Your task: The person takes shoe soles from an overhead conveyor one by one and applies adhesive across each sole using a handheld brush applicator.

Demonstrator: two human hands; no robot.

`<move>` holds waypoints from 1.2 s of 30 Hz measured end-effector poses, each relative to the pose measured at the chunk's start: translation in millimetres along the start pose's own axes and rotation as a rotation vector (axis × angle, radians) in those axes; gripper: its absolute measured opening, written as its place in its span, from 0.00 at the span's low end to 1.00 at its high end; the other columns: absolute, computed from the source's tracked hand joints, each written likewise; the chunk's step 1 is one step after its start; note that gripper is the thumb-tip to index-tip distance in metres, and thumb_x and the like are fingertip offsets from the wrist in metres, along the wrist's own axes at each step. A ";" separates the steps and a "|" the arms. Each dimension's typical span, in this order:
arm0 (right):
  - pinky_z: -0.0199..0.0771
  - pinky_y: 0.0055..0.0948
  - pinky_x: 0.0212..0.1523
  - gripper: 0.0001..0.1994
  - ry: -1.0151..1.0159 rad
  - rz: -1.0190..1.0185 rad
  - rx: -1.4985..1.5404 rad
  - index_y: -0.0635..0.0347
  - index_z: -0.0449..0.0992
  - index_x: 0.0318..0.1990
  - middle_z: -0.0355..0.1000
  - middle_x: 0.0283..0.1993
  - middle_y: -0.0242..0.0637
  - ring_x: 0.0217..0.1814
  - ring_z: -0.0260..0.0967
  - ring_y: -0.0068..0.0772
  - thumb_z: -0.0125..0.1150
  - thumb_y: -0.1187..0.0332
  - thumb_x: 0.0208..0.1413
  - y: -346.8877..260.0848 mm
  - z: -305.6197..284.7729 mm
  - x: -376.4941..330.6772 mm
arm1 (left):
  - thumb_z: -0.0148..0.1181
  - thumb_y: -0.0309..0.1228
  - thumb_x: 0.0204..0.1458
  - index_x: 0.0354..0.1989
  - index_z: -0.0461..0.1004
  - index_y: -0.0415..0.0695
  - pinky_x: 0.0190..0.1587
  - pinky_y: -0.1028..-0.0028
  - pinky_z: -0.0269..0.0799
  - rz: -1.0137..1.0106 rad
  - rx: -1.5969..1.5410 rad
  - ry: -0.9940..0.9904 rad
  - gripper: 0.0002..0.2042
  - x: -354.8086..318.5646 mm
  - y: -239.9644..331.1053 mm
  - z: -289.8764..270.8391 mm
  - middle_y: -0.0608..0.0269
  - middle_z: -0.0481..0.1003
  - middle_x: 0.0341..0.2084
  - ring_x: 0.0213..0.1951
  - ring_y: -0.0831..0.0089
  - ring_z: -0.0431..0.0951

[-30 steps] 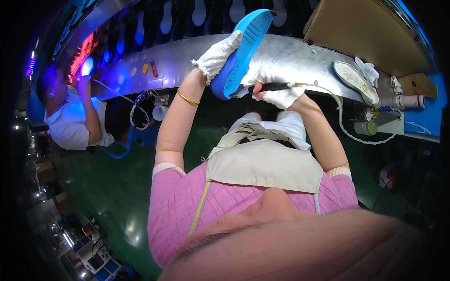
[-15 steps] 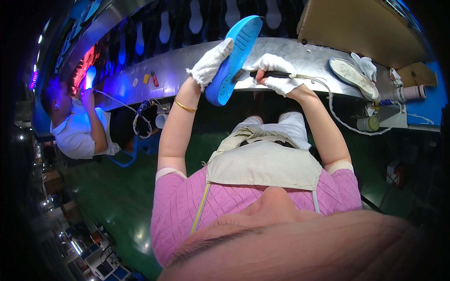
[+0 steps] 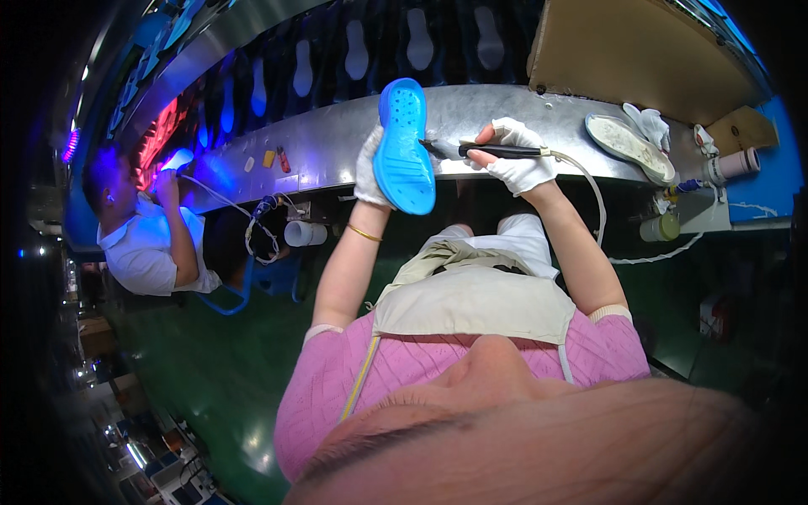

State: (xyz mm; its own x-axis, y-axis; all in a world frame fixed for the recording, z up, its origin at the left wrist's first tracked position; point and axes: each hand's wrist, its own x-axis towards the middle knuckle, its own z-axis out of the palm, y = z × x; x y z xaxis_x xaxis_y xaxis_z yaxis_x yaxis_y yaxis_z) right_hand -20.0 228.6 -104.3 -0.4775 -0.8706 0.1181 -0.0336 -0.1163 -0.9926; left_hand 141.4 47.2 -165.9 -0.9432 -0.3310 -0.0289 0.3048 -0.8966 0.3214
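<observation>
A bright blue shoe sole (image 3: 406, 160) is held upright over the bench's front edge, its face with small round holes turned toward me. My left hand (image 3: 367, 175), in a white glove, is closed on it from the left side and behind; most of those fingers are hidden. My right hand (image 3: 518, 156), in a white glove with bare fingertips, grips a black-handled glue brush (image 3: 505, 151). Its tip reaches the sole's right edge at mid-length; whether it touches I cannot tell. A pale hose (image 3: 589, 181) runs from the handle's back end.
Several pale soles (image 3: 419, 40) stand on the dark conveyor behind the metal bench (image 3: 320, 151). A cream sole-shaped piece (image 3: 631, 147) lies at right by a cardboard box (image 3: 640, 63). At left, a co-worker (image 3: 151, 236) holds a lit sole. A green-lidded jar (image 3: 661, 227) hangs below the bench's right end.
The blue sole has come nearer and turned from a tilted, edge-on pose to face me. My right hand has shifted right and lower, with the brush now extended toward the sole.
</observation>
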 end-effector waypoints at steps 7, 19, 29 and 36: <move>0.72 0.20 0.34 0.09 0.208 -0.336 0.012 0.62 0.69 0.34 0.72 0.31 0.34 0.32 0.70 0.20 0.63 0.79 0.47 9.5 -1.9 15.4 | 0.52 0.42 0.53 0.58 0.60 0.39 0.58 0.53 0.62 -0.051 -0.034 -0.043 0.27 -7.6 -70.1 59.8 0.47 0.68 0.52 0.52 0.54 0.70; 0.71 0.22 0.35 0.09 -0.035 -0.359 -0.124 0.61 0.68 0.37 0.70 0.30 0.35 0.31 0.70 0.25 0.60 0.77 0.48 5.7 27.5 -5.7 | 0.47 0.55 0.54 0.56 0.60 0.44 0.50 0.62 0.71 0.212 0.086 0.172 0.30 -11.9 -64.7 48.7 0.54 0.69 0.46 0.45 0.60 0.72; 0.70 0.24 0.38 0.08 -0.071 -0.319 -0.339 0.60 0.72 0.35 0.72 0.31 0.32 0.32 0.69 0.26 0.61 0.77 0.47 22.8 35.8 -8.0 | 0.42 0.62 0.52 0.59 0.59 0.45 0.55 0.56 0.65 0.171 0.067 0.167 0.35 26.8 -38.0 21.9 0.52 0.68 0.51 0.50 0.55 0.70; 0.69 0.19 0.36 0.06 -0.021 0.057 -0.078 0.62 0.70 0.38 0.71 0.32 0.34 0.33 0.68 0.20 0.57 0.78 0.52 9.0 23.7 -21.3 | 0.45 0.62 0.50 0.58 0.61 0.45 0.56 0.50 0.63 0.032 -0.119 -0.068 0.37 37.6 -24.9 16.5 0.50 0.69 0.51 0.51 0.52 0.70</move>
State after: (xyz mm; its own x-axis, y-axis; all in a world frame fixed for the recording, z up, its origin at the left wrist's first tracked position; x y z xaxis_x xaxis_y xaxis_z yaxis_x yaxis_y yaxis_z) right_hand 10.6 234.8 -115.1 -0.4625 -0.8845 0.0615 -0.0754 -0.0299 -0.9967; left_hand 96.1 61.9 -159.4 -0.9384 -0.3425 0.0452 0.3442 -0.9158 0.2069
